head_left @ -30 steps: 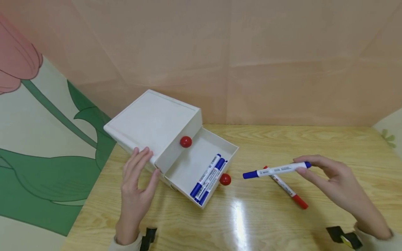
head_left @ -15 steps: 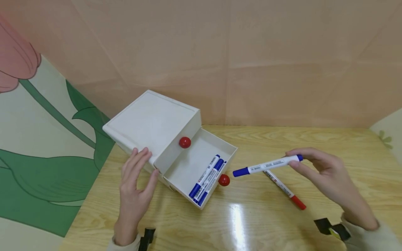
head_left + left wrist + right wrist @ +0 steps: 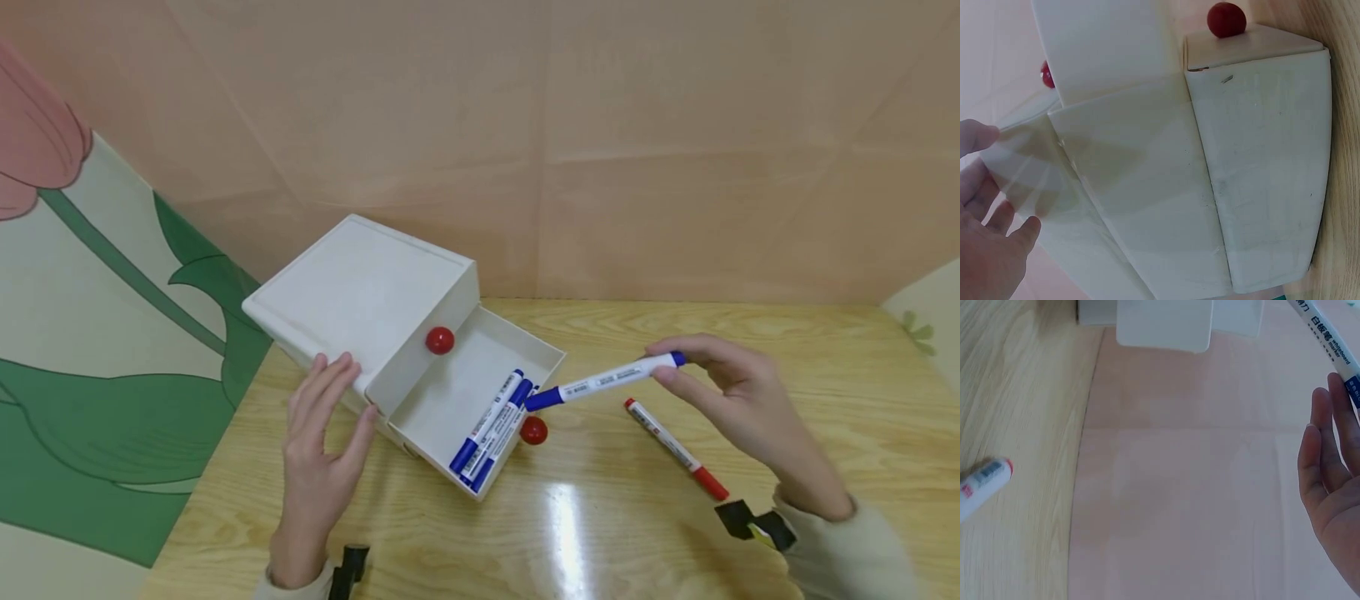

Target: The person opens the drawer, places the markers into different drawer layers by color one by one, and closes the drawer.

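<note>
My right hand (image 3: pixel 723 392) pinches a blue-capped white marker (image 3: pixel 603 381) by its rear end; the cap tip hovers at the right rim of the open drawer (image 3: pixel 450 387). The same marker (image 3: pixel 1329 347) shows in the right wrist view. Two or three blue markers (image 3: pixel 491 429) lie in the drawer, along its right wall. My left hand (image 3: pixel 322 433) rests with straight fingers against the front left corner of the white drawer box (image 3: pixel 360 287), also seen close up as the box (image 3: pixel 1166 187). A red-capped marker (image 3: pixel 675 450) lies on the wooden table (image 3: pixel 600 533).
Two red knobs show: one on the upper drawer front (image 3: pixel 440 340), one on the open drawer's front (image 3: pixel 533 431). A pink wall (image 3: pixel 600 125) runs behind the table. A flower-patterned panel (image 3: pixel 97 350) stands at the left.
My right hand has carried the blue marker up and left, from above the red marker to the open drawer's rim. The left hand and box have stayed put.
</note>
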A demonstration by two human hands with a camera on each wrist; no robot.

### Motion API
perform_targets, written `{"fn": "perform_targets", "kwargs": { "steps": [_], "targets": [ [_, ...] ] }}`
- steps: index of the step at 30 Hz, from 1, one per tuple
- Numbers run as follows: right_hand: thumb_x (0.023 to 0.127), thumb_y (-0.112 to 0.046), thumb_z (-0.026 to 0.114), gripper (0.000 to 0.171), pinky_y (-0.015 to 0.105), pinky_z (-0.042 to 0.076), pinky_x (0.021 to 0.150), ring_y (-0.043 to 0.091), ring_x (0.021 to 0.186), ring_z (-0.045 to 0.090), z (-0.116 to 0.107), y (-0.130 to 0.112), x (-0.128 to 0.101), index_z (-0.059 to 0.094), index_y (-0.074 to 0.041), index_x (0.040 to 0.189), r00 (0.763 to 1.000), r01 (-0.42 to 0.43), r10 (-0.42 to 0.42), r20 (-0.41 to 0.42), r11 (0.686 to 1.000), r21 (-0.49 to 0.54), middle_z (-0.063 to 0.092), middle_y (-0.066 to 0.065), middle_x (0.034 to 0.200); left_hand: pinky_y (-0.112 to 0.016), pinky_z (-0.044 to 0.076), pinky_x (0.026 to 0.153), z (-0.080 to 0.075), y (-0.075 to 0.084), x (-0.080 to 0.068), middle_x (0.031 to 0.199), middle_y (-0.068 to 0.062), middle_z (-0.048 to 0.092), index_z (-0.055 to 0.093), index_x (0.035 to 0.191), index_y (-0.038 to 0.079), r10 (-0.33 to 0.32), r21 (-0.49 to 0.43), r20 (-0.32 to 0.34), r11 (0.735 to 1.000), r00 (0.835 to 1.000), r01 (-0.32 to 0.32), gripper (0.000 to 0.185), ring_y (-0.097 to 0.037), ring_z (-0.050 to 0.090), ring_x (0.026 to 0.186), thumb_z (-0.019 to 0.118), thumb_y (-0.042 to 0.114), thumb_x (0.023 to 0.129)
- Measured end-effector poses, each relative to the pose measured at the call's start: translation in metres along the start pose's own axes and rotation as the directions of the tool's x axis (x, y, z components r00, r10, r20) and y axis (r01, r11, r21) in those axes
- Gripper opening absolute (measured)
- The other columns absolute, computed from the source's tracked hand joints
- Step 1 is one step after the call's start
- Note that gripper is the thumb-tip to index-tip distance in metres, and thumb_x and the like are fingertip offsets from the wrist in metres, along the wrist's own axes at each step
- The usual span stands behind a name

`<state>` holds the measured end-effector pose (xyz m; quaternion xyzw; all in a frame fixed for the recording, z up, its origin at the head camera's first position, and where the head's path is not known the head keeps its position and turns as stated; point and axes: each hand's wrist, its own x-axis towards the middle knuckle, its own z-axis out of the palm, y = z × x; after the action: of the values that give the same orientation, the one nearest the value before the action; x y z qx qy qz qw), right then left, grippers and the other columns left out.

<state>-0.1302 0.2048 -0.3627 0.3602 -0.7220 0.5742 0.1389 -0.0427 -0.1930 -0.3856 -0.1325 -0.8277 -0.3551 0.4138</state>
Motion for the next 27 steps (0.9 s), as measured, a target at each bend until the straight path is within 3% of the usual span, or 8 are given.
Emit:
{"fn": "perform_targets", "kwargs": {
  "steps": [7, 12, 17, 21, 24, 27],
  "targets": [
    [0.082, 0.02, 0.065, 0.029, 0.01, 0.054, 0.084, 0.004, 0.09, 0.066, 0.017, 0.001, 0.012, 0.07, 0.005, 0.106, 0.999, 0.004, -0.003, 0.043, 1.0, -0.019, 0.074, -0.006, 0.104, -0.032, 0.029, 0.125, 0.0, -0.001, 0.0, 0.137, -0.019, 0.06, 0.063, 0.129, 0.0, 0.008, 0.003, -0.001, 1.0, 1.0, -0.008, 0.049, -0.029, 0.041, 0.143, 0.07, -0.004, 0.081],
    [0.086, 0.008, 0.069, 0.021, 0.011, 0.055, 0.083, 0.005, 0.091, 0.066, 0.028, 0.005, 0.019, 0.07, 0.002, 0.107, 0.995, 0.041, -0.037, 0.088, 0.998, -0.046, 0.072, -0.012, 0.106, -0.033, 0.029, 0.125, 0.0, -0.002, 0.0, 0.136, -0.02, 0.06, 0.063, 0.129, -0.001, 0.02, -0.007, -0.007, 1.0, 1.0, -0.02, 0.047, -0.03, 0.041, 0.143, 0.07, -0.002, 0.082],
    [0.084, 0.012, 0.068, 0.029, 0.014, 0.052, 0.068, 0.003, 0.084, 0.062, 0.039, 0.004, 0.024, 0.071, -0.003, 0.108, 0.993, -0.008, 0.017, 0.117, 0.997, -0.08, 0.071, -0.016, 0.104, -0.032, 0.029, 0.125, 0.0, -0.002, 0.0, 0.136, -0.02, 0.06, 0.063, 0.129, -0.001, 0.02, -0.014, -0.003, 1.0, 1.0, -0.02, 0.045, -0.031, 0.041, 0.143, 0.07, -0.001, 0.084],
    [0.085, 0.01, 0.068, 0.029, 0.017, 0.05, 0.07, 0.005, 0.082, 0.06, 0.047, 0.004, 0.027, 0.072, -0.006, 0.108, 0.991, -0.053, 0.064, 0.12, 0.994, -0.093, 0.072, -0.01, 0.099, -0.032, 0.03, 0.125, 0.0, -0.002, 0.0, 0.136, -0.02, 0.061, 0.063, 0.128, -0.001, 0.02, -0.014, -0.004, 1.0, 1.0, -0.02, 0.044, -0.031, 0.042, 0.143, 0.07, 0.001, 0.085],
    [0.086, 0.008, 0.069, 0.027, 0.018, 0.05, 0.079, 0.006, 0.085, 0.062, 0.053, 0.005, 0.029, 0.073, -0.007, 0.108, 0.988, -0.067, 0.081, 0.134, 0.992, -0.105, 0.073, -0.006, 0.097, -0.032, 0.03, 0.125, 0.0, -0.002, 0.0, 0.136, -0.02, 0.06, 0.063, 0.129, -0.001, 0.017, -0.011, -0.003, 1.0, 1.0, -0.017, 0.044, -0.031, 0.042, 0.142, 0.069, 0.0, 0.085],
    [0.088, 0.003, 0.069, 0.025, 0.019, 0.051, 0.079, 0.006, 0.085, 0.062, 0.058, 0.007, 0.032, 0.073, -0.009, 0.109, 0.981, -0.089, 0.109, 0.163, 0.989, -0.122, 0.073, -0.005, 0.095, -0.033, 0.029, 0.125, 0.001, 0.0, 0.001, 0.136, -0.019, 0.06, 0.063, 0.128, -0.001, 0.006, -0.009, 0.0, 1.0, 1.0, -0.006, 0.047, -0.03, 0.041, 0.143, 0.07, -0.003, 0.082]
  ]
}}
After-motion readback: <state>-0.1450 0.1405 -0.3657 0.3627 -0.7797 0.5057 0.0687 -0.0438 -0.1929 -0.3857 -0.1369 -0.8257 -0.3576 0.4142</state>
